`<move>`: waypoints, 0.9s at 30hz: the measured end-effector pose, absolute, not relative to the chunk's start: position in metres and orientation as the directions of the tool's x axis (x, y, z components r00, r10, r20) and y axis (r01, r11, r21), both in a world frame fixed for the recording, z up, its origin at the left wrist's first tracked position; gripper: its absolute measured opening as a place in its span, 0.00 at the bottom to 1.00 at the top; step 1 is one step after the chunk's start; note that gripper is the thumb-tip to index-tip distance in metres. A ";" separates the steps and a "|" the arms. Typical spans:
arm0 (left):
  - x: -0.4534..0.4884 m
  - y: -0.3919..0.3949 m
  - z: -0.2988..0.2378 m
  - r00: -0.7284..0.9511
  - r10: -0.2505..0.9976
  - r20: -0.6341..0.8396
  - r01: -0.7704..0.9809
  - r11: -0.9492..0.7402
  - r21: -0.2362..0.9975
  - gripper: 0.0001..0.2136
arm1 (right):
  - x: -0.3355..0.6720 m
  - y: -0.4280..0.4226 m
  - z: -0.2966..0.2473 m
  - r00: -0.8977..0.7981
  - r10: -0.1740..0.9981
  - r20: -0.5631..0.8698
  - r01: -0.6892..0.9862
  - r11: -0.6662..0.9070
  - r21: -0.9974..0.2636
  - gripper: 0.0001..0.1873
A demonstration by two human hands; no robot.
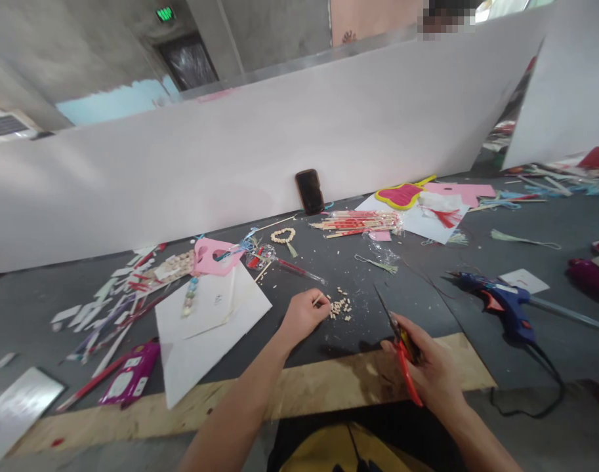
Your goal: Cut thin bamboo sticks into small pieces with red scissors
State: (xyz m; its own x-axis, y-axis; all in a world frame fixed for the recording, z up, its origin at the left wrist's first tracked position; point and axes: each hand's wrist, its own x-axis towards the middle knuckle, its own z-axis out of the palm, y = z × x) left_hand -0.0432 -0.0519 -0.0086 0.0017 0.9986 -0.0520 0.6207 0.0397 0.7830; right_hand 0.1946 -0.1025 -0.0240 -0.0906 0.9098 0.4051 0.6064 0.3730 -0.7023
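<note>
Yellow clothing (323,449), then scissors (403,362) in right hand (430,364).

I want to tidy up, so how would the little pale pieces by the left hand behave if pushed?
The little pale pieces look tiny, so each is probably light. Lying loose, they would likely scatter. Their short, stick-like shape suggests some might roll.

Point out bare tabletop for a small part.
Likely best: the dark tabletop between the red-handled scissors and blue glue gun. Also far left, between the white partition and white strips; a narrower gap between white paper and left hand. Crowded: around the wooden pieces and wrapped sticks.
</note>
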 end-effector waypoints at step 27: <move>-0.038 -0.059 0.002 0.025 0.975 -0.222 -0.148 0.223 0.963 0.16 | 0.191 -0.102 -0.017 -0.295 0.868 0.399 0.666 0.486 -0.565 0.21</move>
State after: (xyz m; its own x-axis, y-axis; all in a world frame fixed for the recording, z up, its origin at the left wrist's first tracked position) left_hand -0.0380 -0.0594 0.0022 0.0248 0.9747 -0.2222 -0.1477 0.2234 0.9635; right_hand 0.1913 -0.1025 -0.0166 -0.2953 0.8681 0.3991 0.6664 0.4865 -0.5650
